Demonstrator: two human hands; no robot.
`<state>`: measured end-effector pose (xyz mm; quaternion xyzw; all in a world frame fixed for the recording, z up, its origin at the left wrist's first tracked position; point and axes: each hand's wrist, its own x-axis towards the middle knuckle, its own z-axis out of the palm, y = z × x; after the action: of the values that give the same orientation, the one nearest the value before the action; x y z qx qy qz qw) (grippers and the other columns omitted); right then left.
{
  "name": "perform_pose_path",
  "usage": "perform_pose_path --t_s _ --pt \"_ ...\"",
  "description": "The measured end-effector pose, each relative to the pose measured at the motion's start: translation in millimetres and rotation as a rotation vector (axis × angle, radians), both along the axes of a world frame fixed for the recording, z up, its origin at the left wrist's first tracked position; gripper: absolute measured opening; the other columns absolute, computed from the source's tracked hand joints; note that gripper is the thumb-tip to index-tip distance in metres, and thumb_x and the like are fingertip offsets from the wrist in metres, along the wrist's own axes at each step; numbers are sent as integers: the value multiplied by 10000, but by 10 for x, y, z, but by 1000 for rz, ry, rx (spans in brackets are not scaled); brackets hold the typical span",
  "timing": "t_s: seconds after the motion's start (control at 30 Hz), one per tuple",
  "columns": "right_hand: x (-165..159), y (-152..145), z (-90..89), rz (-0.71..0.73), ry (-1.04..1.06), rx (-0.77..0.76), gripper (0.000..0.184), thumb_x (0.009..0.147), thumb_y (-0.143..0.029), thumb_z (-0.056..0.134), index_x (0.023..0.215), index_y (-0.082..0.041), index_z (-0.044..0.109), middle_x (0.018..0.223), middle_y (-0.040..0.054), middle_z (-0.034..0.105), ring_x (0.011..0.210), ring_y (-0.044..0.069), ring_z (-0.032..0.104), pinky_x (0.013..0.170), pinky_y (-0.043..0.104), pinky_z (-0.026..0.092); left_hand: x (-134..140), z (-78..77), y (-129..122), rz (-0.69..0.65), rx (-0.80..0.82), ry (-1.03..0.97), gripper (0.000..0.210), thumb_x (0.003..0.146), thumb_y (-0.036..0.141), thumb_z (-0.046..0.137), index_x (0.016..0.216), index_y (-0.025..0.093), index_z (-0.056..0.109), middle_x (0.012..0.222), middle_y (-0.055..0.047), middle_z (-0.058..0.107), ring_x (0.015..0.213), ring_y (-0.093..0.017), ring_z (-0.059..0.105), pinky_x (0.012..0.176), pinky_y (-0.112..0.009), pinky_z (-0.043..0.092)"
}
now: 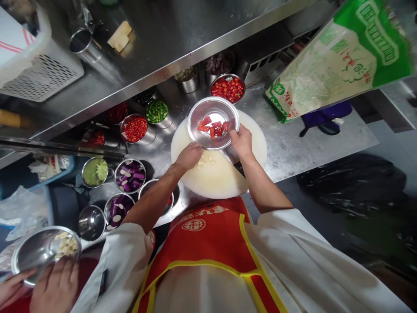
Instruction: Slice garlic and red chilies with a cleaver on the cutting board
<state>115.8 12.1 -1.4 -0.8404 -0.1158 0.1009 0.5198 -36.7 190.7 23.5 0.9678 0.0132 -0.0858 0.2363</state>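
Observation:
Both of my hands grip a metal bowl by its rim, holding it over the round white cutting board. My left hand has the near left side, and my right hand the right side. Several pieces of red pepper lie in the bottom of the bowl. On the board just below the bowl are small pale chopped bits, perhaps garlic. A knife lies on the board, its handle partly hidden behind my right forearm.
Metal containers of chopped red chillies, green pepper and purple eggplant stand around the board. At lower left, a co-worker's hands are at another bowl. A green-and-white bag stands at right; a steel shelf runs above.

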Motion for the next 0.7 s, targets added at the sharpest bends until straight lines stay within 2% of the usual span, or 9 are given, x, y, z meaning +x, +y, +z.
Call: perform_pose_path --t_s 0.07,0.17,0.27,0.37,0.47,0.53,0.63,0.7 --pt "28 -20 -18 -46 31 63 290 794 -328 479 875 -160 700 792 42 697 804 231 607 806 363 495 -83 -64 72 186 -82 -57 255 952 212 480 891 181 725 1018 -105 689 1024 -246 613 998 -385 473" --pt "36 -60 -66 -142 148 164 269 755 -318 511 866 -155 694 751 25 673 750 210 607 744 358 530 -249 -184 180 581 -277 -175 182 909 199 544 906 193 726 1015 -88 713 940 -218 641 911 -360 517" --pt "2 -95 -105 -234 311 298 256 708 -314 552 869 -159 676 689 -2 634 642 174 588 613 320 546 -454 -282 245 954 -589 -243 111 846 231 621 864 184 720 919 -64 722 762 -164 627 707 -289 526" --pt "-65 -119 -114 -295 428 419 225 657 -292 591 837 -168 646 664 -20 620 614 160 597 554 291 554 -694 -315 260 1236 -922 -314 126 750 288 709 774 169 672 737 -18 655 600 -101 542 546 -221 442" --pt "-161 -139 -105 -300 487 485 195 628 -282 630 789 -173 618 624 -36 598 582 145 585 540 287 565 -959 -303 226 1405 -1168 -357 225 649 297 778 738 174 613 629 33 573 512 -65 469 481 -194 362" --pt "-244 -149 -102 -260 507 501 205 622 -281 651 792 -170 621 621 -37 601 572 139 580 541 292 572 -1123 -306 151 1452 -1257 -357 262 603 280 804 742 175 608 620 42 568 504 -60 476 479 -192 356" --pt "-390 -151 -107 -199 543 486 218 615 -282 673 796 -169 626 620 -36 613 562 137 583 520 277 555 -1302 -324 -54 1434 -1318 -341 230 610 247 805 723 168 621 655 15 606 571 -85 558 544 -219 416" --pt "-496 -144 -116 -156 567 466 229 610 -295 691 791 -174 621 607 -44 609 543 127 568 488 248 517 -1410 -260 -198 1405 -1350 -318 179 646 203 792 695 168 623 704 -30 649 667 -129 624 620 -265 466"
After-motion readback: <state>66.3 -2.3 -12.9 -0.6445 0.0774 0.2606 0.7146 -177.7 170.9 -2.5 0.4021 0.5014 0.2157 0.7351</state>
